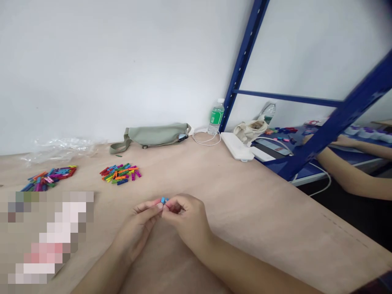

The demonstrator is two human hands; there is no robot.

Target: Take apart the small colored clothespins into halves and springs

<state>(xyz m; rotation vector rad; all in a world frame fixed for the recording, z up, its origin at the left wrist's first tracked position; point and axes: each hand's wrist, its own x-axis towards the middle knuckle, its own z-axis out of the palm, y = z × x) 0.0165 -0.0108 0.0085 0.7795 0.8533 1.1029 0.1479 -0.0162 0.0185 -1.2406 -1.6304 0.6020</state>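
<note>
My left hand (137,228) and my right hand (186,216) meet at the middle of the wooden tabletop (263,204). Their fingertips pinch a tiny blue clothespin (164,200) between them, partly hidden by my fingers. Farther out lie two loose heaps of mini clothespins in many colours. One heap (120,174) sits ahead of my hands, and the other (49,179) lies to the left of it. Neither hand touches a heap.
Along the wall are a crumpled plastic bag (61,149), a khaki waist bag (150,136), a green-labelled water bottle (217,116) and a white power bank (237,146) with a cable. A blue metal shelf frame (245,61) stands right, with a co-worker's forearm (349,171) beyond it. A pixelated patch (45,237) covers the lower left.
</note>
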